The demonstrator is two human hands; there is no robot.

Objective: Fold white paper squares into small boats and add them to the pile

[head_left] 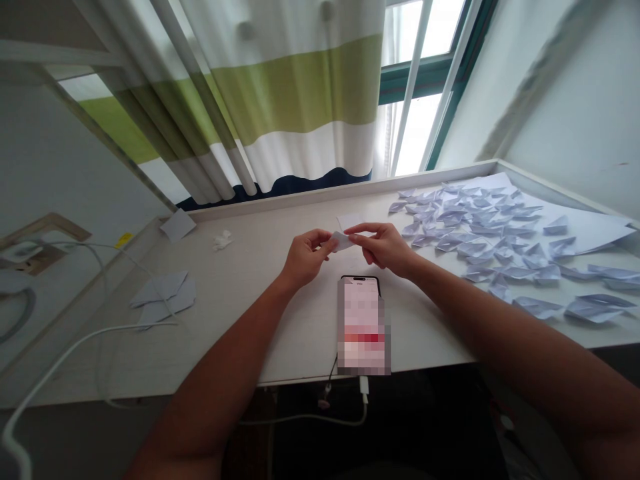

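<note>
Between my two hands, above the white desk, is a small piece of folded white paper (342,241). My left hand (309,255) pinches its left side between thumb and fingers. On the right side, the fingertips of my right hand (383,247) close on the same paper. Behind the hands lies another white sheet (351,222), partly hidden by them. A phone (361,320) with a lit, blurred screen rests just below the hands, near the front edge. Many small folded paper boats (470,220) spread over the right part of the desk.
Loose paper sheets (167,297) lie on the left, with a single square sheet (178,225) in the back left corner. Crumpled white paper (223,240) sits nearby. A white cable (85,340) crosses the left side; a charging plug (364,389) enters the phone. A raised rim (300,200) borders the back.
</note>
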